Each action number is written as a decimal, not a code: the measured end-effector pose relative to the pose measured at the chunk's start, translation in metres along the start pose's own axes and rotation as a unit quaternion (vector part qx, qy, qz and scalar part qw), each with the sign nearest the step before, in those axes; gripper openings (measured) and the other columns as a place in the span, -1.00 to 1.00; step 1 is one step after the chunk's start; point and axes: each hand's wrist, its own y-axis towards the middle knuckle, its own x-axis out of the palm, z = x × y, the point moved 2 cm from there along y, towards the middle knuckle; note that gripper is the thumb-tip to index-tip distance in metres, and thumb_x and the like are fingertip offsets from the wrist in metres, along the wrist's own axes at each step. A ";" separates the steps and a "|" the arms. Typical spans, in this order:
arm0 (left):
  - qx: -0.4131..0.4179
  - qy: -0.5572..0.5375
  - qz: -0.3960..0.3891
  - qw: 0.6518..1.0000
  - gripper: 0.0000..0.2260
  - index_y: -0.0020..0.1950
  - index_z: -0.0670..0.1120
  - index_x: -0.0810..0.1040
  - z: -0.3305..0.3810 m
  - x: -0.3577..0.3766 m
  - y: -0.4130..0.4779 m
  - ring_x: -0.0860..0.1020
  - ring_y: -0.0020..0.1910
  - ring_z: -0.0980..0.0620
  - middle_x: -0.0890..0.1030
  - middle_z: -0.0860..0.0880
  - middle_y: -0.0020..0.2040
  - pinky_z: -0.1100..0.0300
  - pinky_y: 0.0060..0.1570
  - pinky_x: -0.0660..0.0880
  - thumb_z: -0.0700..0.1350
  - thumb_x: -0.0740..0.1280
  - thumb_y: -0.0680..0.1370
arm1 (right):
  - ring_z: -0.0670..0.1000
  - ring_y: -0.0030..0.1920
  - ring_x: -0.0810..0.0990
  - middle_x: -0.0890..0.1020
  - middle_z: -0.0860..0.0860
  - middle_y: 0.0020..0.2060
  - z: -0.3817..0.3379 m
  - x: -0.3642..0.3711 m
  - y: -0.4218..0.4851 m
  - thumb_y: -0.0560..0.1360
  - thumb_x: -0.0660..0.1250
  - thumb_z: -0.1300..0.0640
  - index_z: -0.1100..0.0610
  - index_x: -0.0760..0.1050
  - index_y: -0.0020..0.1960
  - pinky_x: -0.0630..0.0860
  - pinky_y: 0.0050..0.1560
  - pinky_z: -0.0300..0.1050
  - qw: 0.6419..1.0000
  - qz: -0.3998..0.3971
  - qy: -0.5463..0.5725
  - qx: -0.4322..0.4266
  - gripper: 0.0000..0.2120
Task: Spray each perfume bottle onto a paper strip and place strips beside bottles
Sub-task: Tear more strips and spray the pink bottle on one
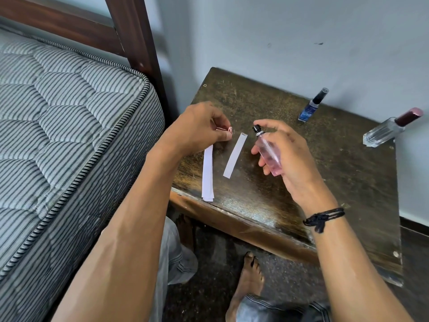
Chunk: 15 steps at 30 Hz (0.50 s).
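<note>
Right grip (pixel 291 159) around pink bottle (pixel 267 152) beside strip (pixel 235 155)

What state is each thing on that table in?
Pink glass perfume bottle: uncapped, held in right hand.
Small pink object, perhaps its cap: pinched by left hand.
Single white paper strip: lying flat.
Stack of white strips: lying flat.
Blue bottle: standing.
Clear bottle, maroon cap: standing, capped.

The left hand (pixel 199 126) covers the top of the stacked paper strips (pixel 207 175), left of centre, and pinches a small pink thing (pixel 224 129) too tiny to make out. Whether the right hand (pixel 287 156) has its forefinger on the pink bottle (pixel 267 151) nozzle, I can't tell. The blue bottle (pixel 307 111) label, upper right, is unreadable. The mattress (pixel 69 112) runs off the left edge.
</note>
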 end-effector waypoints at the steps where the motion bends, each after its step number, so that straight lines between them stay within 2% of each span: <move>1: -0.005 -0.006 0.001 1.000 -0.86 0.02 -0.03 0.72 0.000 0.000 0.000 0.57 -0.15 0.20 0.61 0.10 -0.10 0.45 -0.11 0.46 -0.04 0.51 0.50 | 0.05 -0.33 0.53 0.66 0.18 -0.20 0.000 0.000 0.001 0.64 0.21 0.15 -0.05 0.62 0.23 0.42 -0.43 -0.12 0.999 -0.007 0.029 0.011 -0.72; 4: -0.014 -0.009 0.001 1.000 -0.88 0.05 0.00 0.71 -0.003 0.001 0.001 0.51 -0.21 0.34 0.59 0.19 -0.20 0.63 -0.24 0.33 -0.03 0.45 0.56 | 0.02 -0.34 0.51 0.64 0.17 -0.21 0.000 0.000 0.002 0.66 0.16 0.11 0.01 0.58 0.31 0.42 -0.47 -0.19 0.985 -0.048 0.155 0.059 -0.69; 6: -0.020 -0.011 0.000 1.000 -0.89 0.07 0.03 0.71 -0.005 -0.001 0.002 0.49 -0.22 0.36 0.56 0.24 -0.21 0.65 -0.26 0.30 -0.06 0.44 0.57 | 0.00 -0.35 0.50 0.61 0.18 -0.21 0.001 0.000 0.001 0.66 0.12 0.08 0.05 0.56 0.34 0.41 -0.50 -0.24 0.962 -0.079 0.247 0.087 -0.65; 8: -0.023 -0.009 -0.005 1.000 -0.88 0.09 0.02 0.71 -0.007 -0.003 0.002 0.50 -0.21 0.29 0.54 0.27 -0.20 0.60 -0.25 0.32 -0.07 0.44 0.57 | -0.02 -0.36 0.48 0.58 0.18 -0.20 0.002 -0.001 0.000 0.67 0.11 0.06 0.08 0.53 0.37 0.41 -0.52 -0.30 0.937 -0.104 0.316 0.102 -0.64; 11: -0.025 -0.010 -0.020 0.999 -0.86 0.11 0.02 0.71 -0.008 -0.003 0.002 0.55 -0.11 0.16 0.60 0.15 -0.12 0.42 -0.11 0.38 -0.08 0.44 0.57 | -0.05 -0.38 0.48 0.56 0.17 -0.17 0.004 -0.003 0.000 0.67 0.12 0.04 0.07 0.52 0.39 0.44 -0.51 -0.32 0.916 -0.129 0.365 0.108 -0.63; 13: -0.036 -0.026 -0.030 0.999 -0.84 0.13 0.03 0.70 -0.010 -0.003 0.002 0.59 -0.09 0.19 0.65 0.09 -0.05 0.40 -0.06 0.43 -0.08 0.44 0.57 | -0.06 -0.38 0.47 0.55 0.16 -0.17 0.006 -0.003 0.000 0.68 0.11 0.04 0.06 0.52 0.40 0.44 -0.51 -0.32 0.912 -0.131 0.372 0.111 -0.63; 15: -0.035 -0.053 -0.042 0.997 -0.77 0.22 0.00 0.67 -0.009 -0.003 0.000 0.62 0.02 0.15 0.67 0.05 0.05 0.32 0.12 0.50 -0.09 0.44 0.57 | -0.05 -0.38 0.46 0.54 0.15 -0.19 0.006 -0.002 0.000 0.67 0.11 0.04 0.05 0.52 0.38 0.42 -0.51 -0.32 0.913 -0.127 0.370 0.113 -0.64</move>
